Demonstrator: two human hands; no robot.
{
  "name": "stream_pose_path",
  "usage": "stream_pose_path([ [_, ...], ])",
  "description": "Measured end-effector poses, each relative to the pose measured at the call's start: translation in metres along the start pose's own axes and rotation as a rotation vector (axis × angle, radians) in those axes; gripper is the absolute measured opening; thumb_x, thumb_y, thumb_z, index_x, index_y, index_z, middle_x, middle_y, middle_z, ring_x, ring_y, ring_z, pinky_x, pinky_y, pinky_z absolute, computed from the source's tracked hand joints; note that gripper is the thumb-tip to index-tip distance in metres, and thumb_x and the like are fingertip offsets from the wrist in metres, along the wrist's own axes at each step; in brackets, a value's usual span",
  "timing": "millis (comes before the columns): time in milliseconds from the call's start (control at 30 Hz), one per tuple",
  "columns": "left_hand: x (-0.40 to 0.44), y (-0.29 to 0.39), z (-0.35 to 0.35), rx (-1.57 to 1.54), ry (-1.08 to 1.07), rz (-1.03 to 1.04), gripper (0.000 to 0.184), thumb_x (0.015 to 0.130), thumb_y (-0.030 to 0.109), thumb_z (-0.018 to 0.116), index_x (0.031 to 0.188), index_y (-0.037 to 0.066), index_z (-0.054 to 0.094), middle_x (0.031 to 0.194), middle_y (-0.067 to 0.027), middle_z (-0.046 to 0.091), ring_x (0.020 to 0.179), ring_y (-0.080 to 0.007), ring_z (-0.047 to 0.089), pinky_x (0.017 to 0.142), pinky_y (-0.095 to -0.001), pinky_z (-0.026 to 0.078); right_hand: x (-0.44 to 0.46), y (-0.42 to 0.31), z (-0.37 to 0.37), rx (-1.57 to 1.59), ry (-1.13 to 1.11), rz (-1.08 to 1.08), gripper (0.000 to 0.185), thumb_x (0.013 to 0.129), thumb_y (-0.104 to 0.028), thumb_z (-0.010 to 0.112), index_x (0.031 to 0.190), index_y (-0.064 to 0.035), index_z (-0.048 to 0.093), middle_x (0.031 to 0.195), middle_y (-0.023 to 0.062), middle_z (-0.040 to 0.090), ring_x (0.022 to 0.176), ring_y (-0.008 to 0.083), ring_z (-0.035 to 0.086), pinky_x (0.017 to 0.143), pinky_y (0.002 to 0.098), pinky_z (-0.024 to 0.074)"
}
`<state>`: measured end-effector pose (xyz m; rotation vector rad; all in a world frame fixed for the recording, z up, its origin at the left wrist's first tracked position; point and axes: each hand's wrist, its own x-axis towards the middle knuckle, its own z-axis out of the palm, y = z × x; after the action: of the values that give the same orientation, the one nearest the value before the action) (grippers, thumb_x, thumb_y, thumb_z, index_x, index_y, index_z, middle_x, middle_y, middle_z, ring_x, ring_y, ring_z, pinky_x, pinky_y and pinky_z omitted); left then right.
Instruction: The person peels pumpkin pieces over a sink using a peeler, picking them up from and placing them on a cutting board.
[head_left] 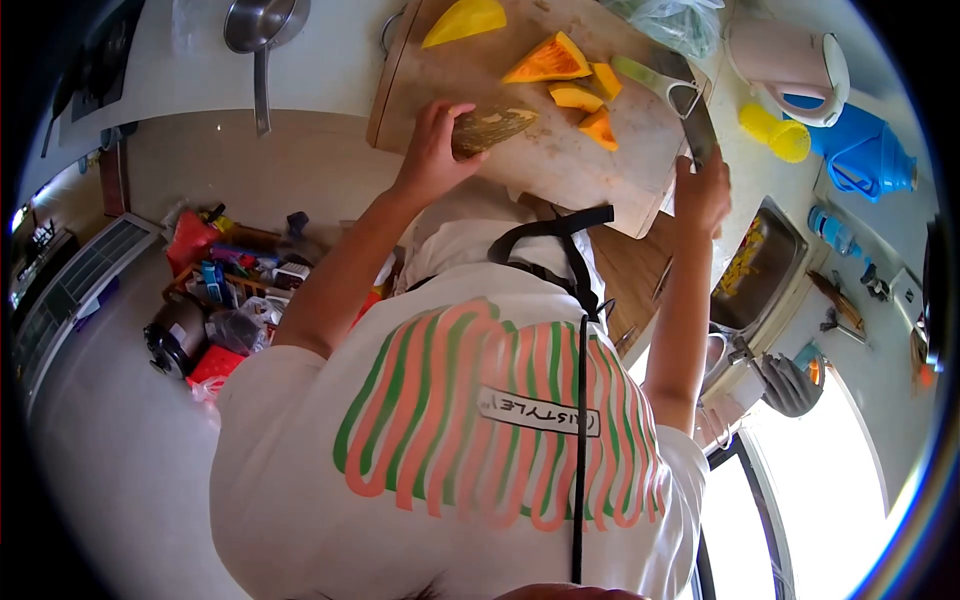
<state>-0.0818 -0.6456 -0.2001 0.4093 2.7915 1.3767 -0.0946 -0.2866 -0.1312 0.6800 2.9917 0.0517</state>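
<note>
My left hand [437, 155] grips a wedge of pumpkin [495, 129] by one end, its mottled green-brown rind facing up, over the near part of a wooden cutting board [580, 178]. At the board's right edge, my right hand [704, 197] is closed around the near end of a knife [699, 132]; its grey blade points away from me. Just beyond the blade lies a peeler with a pale green handle [640, 74]. Orange pumpkin chunks [549, 60] sit mid-board, with smaller cut pieces beside them. A yellow peeled piece [465, 22] rests at the far left.
A steel saucepan [262, 30] stands on the left counter. To the right are a pale kettle [790, 65], a yellow cup-like item [775, 132], a blue jug [865, 150] and a sink [770, 300] holding yellow peelings. A plastic bag [675, 22] lies behind the board.
</note>
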Motion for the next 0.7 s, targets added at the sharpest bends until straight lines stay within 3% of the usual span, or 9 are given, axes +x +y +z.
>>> stream_pose_path([
  [67,-0.005,-0.003,0.005,-0.002,0.039,-0.009,0.063,0.069,0.014,0.081,0.123,0.006,0.049,0.117,-0.0165,0.049,0.108,-0.0338,0.052,0.092,-0.0409,0.046,0.005,0.019,-0.009,0.029,0.08,0.034,0.041,0.081,-0.032,0.064,0.117,-0.012,0.065,0.1,0.0126,0.069,0.09,0.0302,0.067,0.078,0.0424,0.0522],
  [133,-0.008,-0.007,0.007,0.003,0.071,-0.019,0.062,0.069,0.016,0.082,0.121,0.005,0.05,0.115,-0.0162,0.05,0.105,-0.0338,0.053,0.09,-0.0405,0.047,-0.004,0.011,-0.04,0.086,0.005,0.09,0.035,0.083,-0.032,0.064,0.108,-0.0087,0.07,0.097,0.0146,0.07,0.087,0.0297,0.068,0.076,0.0396,0.0524],
  [333,-0.016,-0.002,0.011,0.087,0.109,-0.016,0.06,0.069,0.025,0.082,0.117,0.004,0.053,0.109,-0.016,0.052,0.098,-0.034,0.054,0.084,-0.0423,0.047,-0.046,0.003,-0.054,0.504,0.0,-0.009,0.04,0.086,-0.043,0.066,0.098,-0.0047,0.073,0.088,0.0139,0.072,0.079,0.0292,0.069,0.073,0.037,0.0523],
  [367,-0.017,-0.001,0.014,0.138,0.101,-0.004,0.06,0.07,0.027,0.081,0.117,0.003,0.053,0.108,-0.0165,0.051,0.097,-0.0345,0.053,0.084,-0.0429,0.046,-0.055,-0.008,-0.053,0.587,-0.07,-0.026,0.036,0.089,-0.033,0.068,0.093,0.0023,0.071,0.08,0.0115,0.072,0.071,0.0129,0.063,0.068,0.0298,0.0498],
  [400,-0.018,0.0,0.017,0.19,0.092,0.008,0.061,0.07,0.029,0.08,0.117,0.001,0.052,0.107,-0.0171,0.051,0.096,-0.0349,0.053,0.083,-0.0435,0.046,-0.061,-0.022,-0.058,0.498,-0.183,-0.045,0.032,0.089,-0.031,0.068,0.095,0.0006,0.071,0.076,0.0126,0.07,0.067,0.009,0.059,0.063,0.0294,0.0485],
  [467,-0.019,0.002,0.024,0.251,0.125,0.003,0.063,0.069,0.031,0.08,0.115,-0.001,0.052,0.103,-0.0173,0.051,0.094,-0.0357,0.052,0.082,-0.0445,0.045,-0.071,-0.056,-0.066,0.496,-0.287,-0.219,0.03,0.091,-0.035,0.062,0.092,-0.0068,0.072,0.072,0.0172,0.066,0.066,0.0325,0.066,0.061,0.038,0.0507],
  [567,-0.017,0.002,0.031,0.3,0.248,-0.069,0.066,0.065,0.034,0.08,0.113,-0.002,0.052,0.1,-0.0166,0.05,0.094,-0.0359,0.05,0.083,-0.0447,0.044,-0.074,-0.079,-0.041,0.321,-0.203,-0.493,0.026,0.09,-0.034,0.062,0.084,-0.0101,0.07,0.068,0.0132,0.064,0.062,0.0351,0.062,0.056,0.0424,0.0492],
  [633,-0.015,-0.001,0.032,0.361,0.309,-0.142,0.068,0.064,0.036,0.08,0.113,-0.003,0.052,0.1,-0.0169,0.051,0.094,-0.0353,0.049,0.085,-0.0438,0.042,-0.076,-0.091,-0.038,0.369,-0.216,-0.522,0.026,0.09,-0.033,0.062,0.083,-0.0098,0.069,0.068,0.0125,0.064,0.061,0.0345,0.062,0.056,0.0418,0.0489],
  [700,-0.015,0.002,0.027,0.415,0.24,-0.121,0.069,0.064,0.037,0.08,0.113,-0.003,0.052,0.099,-0.0165,0.051,0.094,-0.034,0.048,0.086,-0.0431,0.04,-0.079,-0.101,-0.036,0.389,-0.232,-0.533,0.026,0.091,-0.033,0.061,0.08,-0.0098,0.068,0.067,0.0114,0.063,0.06,0.0341,0.062,0.054,0.0413,0.0483],
])
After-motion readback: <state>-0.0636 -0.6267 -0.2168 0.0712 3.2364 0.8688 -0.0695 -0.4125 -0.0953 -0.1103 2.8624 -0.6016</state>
